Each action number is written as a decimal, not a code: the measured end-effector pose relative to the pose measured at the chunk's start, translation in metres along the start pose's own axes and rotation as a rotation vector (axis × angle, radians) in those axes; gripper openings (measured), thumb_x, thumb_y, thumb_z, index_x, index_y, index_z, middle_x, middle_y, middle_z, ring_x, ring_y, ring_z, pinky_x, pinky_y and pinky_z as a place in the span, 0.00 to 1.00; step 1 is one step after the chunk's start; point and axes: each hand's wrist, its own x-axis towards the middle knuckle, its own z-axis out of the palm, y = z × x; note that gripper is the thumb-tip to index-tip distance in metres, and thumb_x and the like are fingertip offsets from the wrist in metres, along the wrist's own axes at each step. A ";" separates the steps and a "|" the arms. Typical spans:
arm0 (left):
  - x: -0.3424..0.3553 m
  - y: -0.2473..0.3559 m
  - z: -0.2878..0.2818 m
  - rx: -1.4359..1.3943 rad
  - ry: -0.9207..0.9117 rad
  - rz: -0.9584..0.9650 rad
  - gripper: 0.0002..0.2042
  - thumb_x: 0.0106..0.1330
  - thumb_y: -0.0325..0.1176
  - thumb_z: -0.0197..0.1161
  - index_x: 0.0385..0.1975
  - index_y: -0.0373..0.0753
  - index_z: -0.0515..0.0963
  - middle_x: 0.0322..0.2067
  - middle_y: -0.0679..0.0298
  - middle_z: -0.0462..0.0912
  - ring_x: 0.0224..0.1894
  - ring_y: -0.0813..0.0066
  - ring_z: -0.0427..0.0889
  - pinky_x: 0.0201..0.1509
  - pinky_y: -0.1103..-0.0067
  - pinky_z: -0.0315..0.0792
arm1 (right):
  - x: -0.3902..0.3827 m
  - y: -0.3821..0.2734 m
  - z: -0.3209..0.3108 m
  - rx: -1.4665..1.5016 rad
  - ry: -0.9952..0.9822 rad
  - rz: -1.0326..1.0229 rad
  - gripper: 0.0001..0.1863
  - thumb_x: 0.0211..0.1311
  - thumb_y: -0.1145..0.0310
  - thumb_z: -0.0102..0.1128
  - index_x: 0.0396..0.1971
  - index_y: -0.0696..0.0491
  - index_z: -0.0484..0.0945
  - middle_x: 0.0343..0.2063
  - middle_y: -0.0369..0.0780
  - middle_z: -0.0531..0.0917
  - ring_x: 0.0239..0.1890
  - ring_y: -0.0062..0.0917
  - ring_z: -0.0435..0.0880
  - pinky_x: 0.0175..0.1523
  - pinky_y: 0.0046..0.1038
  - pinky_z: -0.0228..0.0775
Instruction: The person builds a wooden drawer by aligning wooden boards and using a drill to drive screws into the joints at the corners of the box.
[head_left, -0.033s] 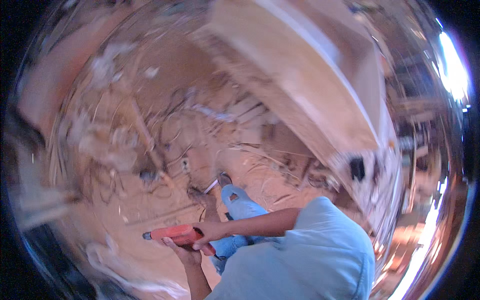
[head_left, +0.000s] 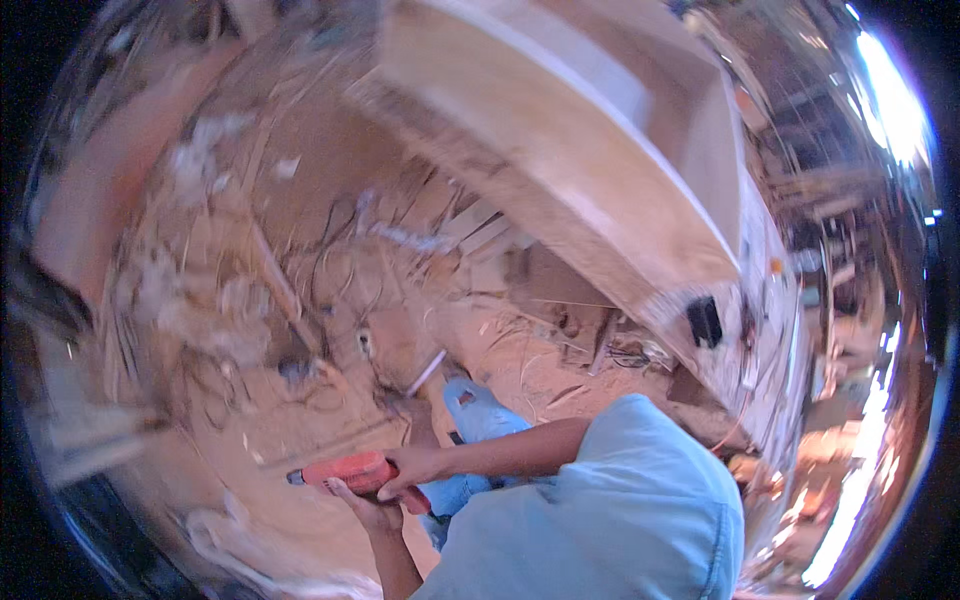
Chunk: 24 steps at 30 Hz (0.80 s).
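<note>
A red power drill (head_left: 345,470) lies sideways in front of my body, its dark chuck end (head_left: 295,477) pointing left. My right hand (head_left: 415,468) wraps the rear of the drill near its handle, the forearm coming across from the right. From below, my left hand (head_left: 375,510) supports the drill's body, with the thumb along its underside. The two hands are close together and partly cover the drill. Whether a bit sits in the chuck is too blurred to tell.
A large pale wooden box-like piece (head_left: 560,150) stands on a workbench (head_left: 620,270) ahead and to the right. A small black object (head_left: 704,322) rests at its near corner. Wood strips (head_left: 275,265), scraps and cables litter the dusty floor (head_left: 300,520) around my feet.
The view has turned slightly, so the wooden piece and bench appear shifted a little left and the black object slightly lower. Both hands keep the same hold on the drill.
</note>
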 end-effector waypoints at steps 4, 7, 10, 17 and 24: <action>0.004 -0.014 0.015 0.162 -0.162 0.081 0.45 0.67 0.75 0.44 0.70 0.41 0.62 0.64 0.55 0.72 0.62 0.59 0.75 0.63 0.63 0.73 | -0.069 -0.058 -0.001 0.128 0.079 -0.076 0.33 0.54 0.70 0.74 0.60 0.60 0.73 0.53 0.41 0.82 0.47 0.22 0.83 0.50 0.30 0.78; 0.021 -0.045 -0.040 0.297 -0.321 0.079 0.40 0.71 0.72 0.43 0.68 0.43 0.66 0.60 0.56 0.77 0.59 0.61 0.78 0.59 0.66 0.74 | -0.123 -0.008 -0.006 0.347 0.128 -0.318 0.27 0.55 0.72 0.72 0.57 0.58 0.77 0.48 0.39 0.83 0.42 0.22 0.84 0.45 0.29 0.78; 0.020 -0.050 -0.063 0.443 -0.274 0.116 0.36 0.71 0.65 0.47 0.66 0.41 0.68 0.59 0.57 0.77 0.58 0.63 0.78 0.58 0.68 0.75 | -0.240 0.010 -0.018 0.496 0.223 -0.479 0.23 0.57 0.71 0.71 0.54 0.56 0.79 0.44 0.38 0.84 0.43 0.23 0.83 0.46 0.30 0.78; 0.011 -0.136 -0.084 0.891 0.072 0.195 0.26 0.71 0.50 0.57 0.61 0.37 0.73 0.56 0.60 0.79 0.57 0.66 0.79 0.56 0.72 0.76 | -0.537 0.081 -0.003 0.647 0.591 -0.755 0.29 0.51 0.72 0.74 0.56 0.56 0.76 0.45 0.41 0.82 0.47 0.30 0.83 0.54 0.38 0.80; -0.100 -0.330 0.207 1.209 -0.710 0.527 0.16 0.70 0.34 0.65 0.52 0.33 0.81 0.45 0.61 0.87 0.47 0.74 0.84 0.55 0.77 0.76 | -0.656 0.178 0.003 0.996 0.995 -1.224 0.32 0.50 0.73 0.68 0.58 0.57 0.72 0.46 0.43 0.81 0.46 0.33 0.83 0.53 0.38 0.80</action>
